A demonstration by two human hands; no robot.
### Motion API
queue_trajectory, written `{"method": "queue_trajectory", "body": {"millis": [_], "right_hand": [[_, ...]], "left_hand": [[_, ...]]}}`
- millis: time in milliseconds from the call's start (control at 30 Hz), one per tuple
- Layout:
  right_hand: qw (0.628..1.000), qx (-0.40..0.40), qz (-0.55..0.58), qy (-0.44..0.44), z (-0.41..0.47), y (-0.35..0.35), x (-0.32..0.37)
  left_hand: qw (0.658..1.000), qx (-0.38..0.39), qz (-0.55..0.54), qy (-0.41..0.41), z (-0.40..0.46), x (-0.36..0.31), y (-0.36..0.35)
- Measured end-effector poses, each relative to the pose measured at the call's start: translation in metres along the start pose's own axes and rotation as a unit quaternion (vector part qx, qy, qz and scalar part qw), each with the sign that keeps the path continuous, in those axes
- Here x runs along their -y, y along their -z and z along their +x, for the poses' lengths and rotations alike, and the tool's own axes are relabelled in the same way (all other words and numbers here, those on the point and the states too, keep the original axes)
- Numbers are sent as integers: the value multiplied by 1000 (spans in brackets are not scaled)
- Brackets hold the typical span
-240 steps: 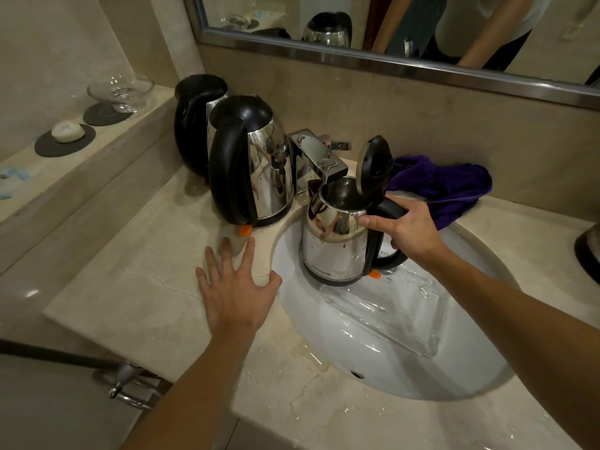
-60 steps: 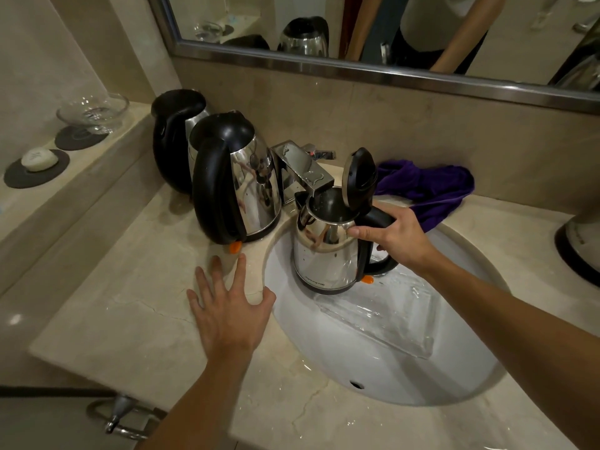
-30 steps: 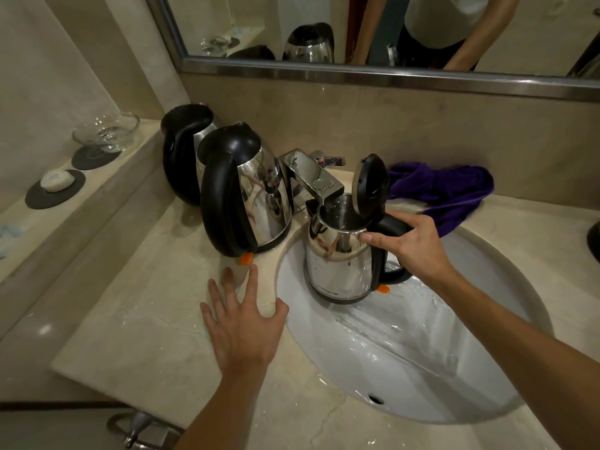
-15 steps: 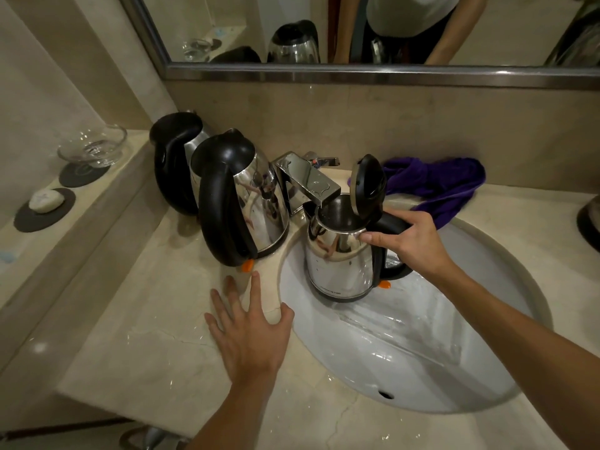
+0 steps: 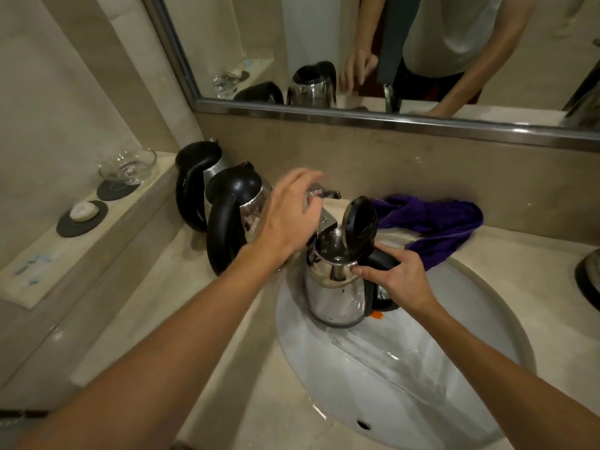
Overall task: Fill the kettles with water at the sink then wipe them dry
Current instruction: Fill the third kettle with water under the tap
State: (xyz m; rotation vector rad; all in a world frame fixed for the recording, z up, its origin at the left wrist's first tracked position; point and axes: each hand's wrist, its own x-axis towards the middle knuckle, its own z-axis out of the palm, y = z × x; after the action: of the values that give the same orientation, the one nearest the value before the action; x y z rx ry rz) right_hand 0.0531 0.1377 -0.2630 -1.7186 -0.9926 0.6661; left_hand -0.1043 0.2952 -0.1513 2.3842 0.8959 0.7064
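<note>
Two hands busy — my right hand [image 5: 401,280] grips the handle of the open kettle [image 5: 337,287] standing in the sink [image 5: 454,368] under the tap [image 5: 324,219], my left hand [image 5: 289,216] hovers loose-fingered over the tap, holding nothing.

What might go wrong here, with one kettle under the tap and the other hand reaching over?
The left hand reaches over toward the faucet, close beside the nearer closed kettle on the counter; a careless move might knock it. The open kettle is held over the sink by the right hand alone, so it may tip or slip as it fills.
</note>
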Motion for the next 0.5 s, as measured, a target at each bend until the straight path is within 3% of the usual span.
{"method": "queue_trajectory", "body": {"millis": [100,233,333,500], "right_hand": [[1000,0,11,-9,2,2,-4],[1000,0,23,-17,5,-1,-9],[1000,-5,18,-14,6,-3,-11],[999,-6,29,-16,5,-2,-9]], "left_hand": [[985,109,132,7,57,6,-8],[933,249,257,29,92,23,-41],[919,278,275,43,98,28,-50],[930,262,259,14,91,30,-48]]}}
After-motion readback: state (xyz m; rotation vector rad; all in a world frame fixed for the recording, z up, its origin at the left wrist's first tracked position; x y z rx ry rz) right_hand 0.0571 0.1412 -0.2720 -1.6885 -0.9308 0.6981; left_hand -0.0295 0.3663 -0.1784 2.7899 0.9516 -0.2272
